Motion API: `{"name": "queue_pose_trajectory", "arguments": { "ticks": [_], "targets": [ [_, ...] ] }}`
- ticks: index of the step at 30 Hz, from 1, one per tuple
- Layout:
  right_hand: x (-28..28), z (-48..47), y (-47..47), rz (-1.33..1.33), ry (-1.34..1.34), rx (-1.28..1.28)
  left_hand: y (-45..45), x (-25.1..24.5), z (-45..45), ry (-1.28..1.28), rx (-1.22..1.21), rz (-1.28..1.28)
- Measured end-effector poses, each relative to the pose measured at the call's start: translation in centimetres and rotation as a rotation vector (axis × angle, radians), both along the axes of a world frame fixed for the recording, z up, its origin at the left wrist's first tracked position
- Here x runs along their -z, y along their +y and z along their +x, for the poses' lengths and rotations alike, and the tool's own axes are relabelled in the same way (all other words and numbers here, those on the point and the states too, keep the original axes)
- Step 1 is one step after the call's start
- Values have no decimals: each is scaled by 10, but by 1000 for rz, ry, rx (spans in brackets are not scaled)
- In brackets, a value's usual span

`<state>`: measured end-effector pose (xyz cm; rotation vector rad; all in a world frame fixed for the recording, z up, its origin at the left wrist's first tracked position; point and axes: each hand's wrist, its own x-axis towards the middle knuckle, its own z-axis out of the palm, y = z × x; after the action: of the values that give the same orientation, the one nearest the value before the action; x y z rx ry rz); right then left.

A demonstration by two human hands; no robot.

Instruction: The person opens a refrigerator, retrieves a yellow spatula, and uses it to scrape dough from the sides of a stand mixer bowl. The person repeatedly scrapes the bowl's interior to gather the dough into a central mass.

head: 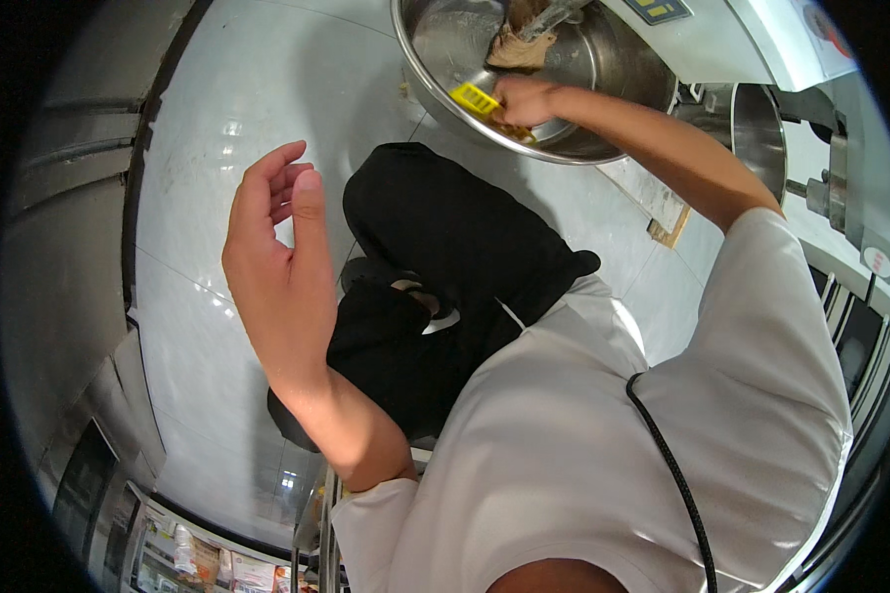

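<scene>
My right hand (528, 101) reaches into a large stainless steel mixing bowl (423, 70). It grips a yellow slotted plastic tool (475, 98), perhaps a scraper, close to the near inner wall. My fingers hide part of this tool. Brownish dough (521, 50) clings to the metal mixing attachment (552, 18) in the bowl, just beyond my right hand. Raised over the floor, my left hand (285, 259) holds nothing; its fingers are lightly curled, with the thumb apart from them.
A pale mixer housing (719, 37) overhangs the bowl's right side. Another steel bowl (760, 141) stands farther right. Steel cabinet fronts (81, 244) line the left edge. Packaged goods (222, 567) sit on a shelf at lower left. Glossy pale tiles (193, 178) cover the floor.
</scene>
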<state>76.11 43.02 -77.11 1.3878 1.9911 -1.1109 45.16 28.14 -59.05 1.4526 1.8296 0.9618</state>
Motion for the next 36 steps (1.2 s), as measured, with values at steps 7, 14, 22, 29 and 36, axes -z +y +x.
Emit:
{"name": "queue_pose_trajectory", "arguments": {
  "ticks": [7,14,22,29,36],
  "targets": [
    [5,27,5,-237,-46,168,-7,0,0,4,6,-2],
    [-3,52,6,-73,-344,-354,-5,-2,-3,-19,-4,-25],
    [-15,72,25,440,-449,-507,-12,-11,-29,-32,-106,-38],
    [-14,55,41,701,-130,-197,-16,0,-23,-28,-42,-41],
    [-38,57,-16,836,-61,-480,-14,-1,-24,-46,-44,0]
  ]
}}
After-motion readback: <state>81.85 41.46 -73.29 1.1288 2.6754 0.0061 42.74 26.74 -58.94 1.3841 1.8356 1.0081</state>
